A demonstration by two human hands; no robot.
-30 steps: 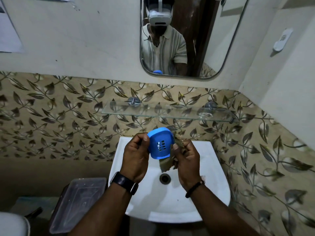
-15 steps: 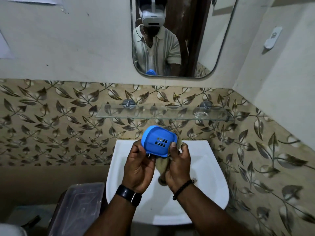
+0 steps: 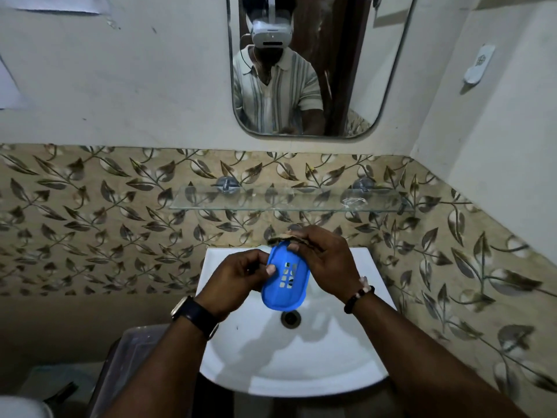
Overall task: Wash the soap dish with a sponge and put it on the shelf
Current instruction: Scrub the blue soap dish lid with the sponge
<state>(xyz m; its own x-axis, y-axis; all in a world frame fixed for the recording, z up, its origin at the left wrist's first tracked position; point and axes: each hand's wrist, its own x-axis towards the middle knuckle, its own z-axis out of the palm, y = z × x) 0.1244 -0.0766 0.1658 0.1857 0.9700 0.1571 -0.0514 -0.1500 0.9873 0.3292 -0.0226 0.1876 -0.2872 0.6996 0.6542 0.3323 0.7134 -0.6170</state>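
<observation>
Gripping blue soap dish (image 3: pixel 285 278), sponge (image 3: pixel 286 235) at its top, both hands

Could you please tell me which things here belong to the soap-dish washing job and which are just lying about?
In use:
soap dish, held in the left hand
sponge, in the right hand
sink
glass shelf

Just there:
mirror
plastic tub
wall hook

Dim bathroom. Plain pale wall (image 3: pixel 135 86) above, leaf-patterned tiles (image 3: pixel 90 221) below. Rounded mirror (image 3: pixel 376 70) hung centrally. White washbasin (image 3: pixel 301 372) beneath, drain (image 3: pixel 291 318) dark. Clear plastic bin (image 3: pixel 120 372) at lower left. White wall fixture (image 3: pixel 479 67) on right.
</observation>
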